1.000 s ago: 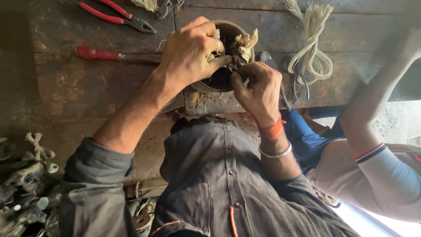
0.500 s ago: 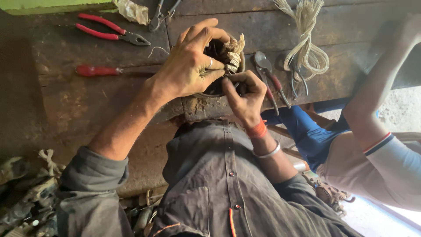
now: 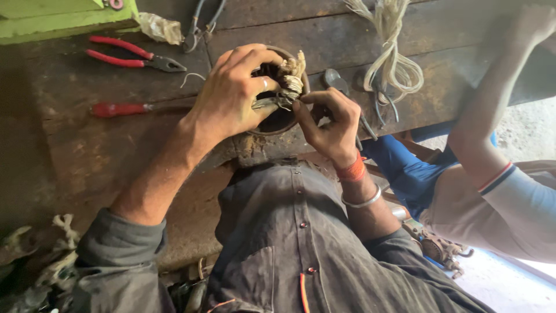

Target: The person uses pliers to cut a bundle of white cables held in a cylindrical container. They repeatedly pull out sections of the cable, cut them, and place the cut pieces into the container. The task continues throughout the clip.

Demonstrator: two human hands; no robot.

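Note:
A round dark metal housing (image 3: 277, 120) sits at the near edge of a worn wooden bench (image 3: 87, 156). Pale insulated windings (image 3: 291, 81) stick out of its top. My left hand (image 3: 231, 93) wraps over the housing's left side, fingers curled around the winding bundle. My right hand (image 3: 330, 119) is at the housing's right side, its fingertips pinching the windings where they meet the left hand's thumb. A red thread and a metal bangle circle my right wrist (image 3: 356, 185).
Red-handled pliers (image 3: 130, 53) and a red-handled screwdriver (image 3: 124, 108) lie left of the housing. A coil of pale cord (image 3: 394, 58) and dark pliers (image 3: 347, 95) lie to the right. A green box (image 3: 63, 17) is top left. Another person's arm (image 3: 492, 116) reaches onto the bench at right.
Both hands have stayed on the housing. My right hand has moved from the rim's lower right up to the windings, and its fingers now pinch them. The view has shifted slightly.

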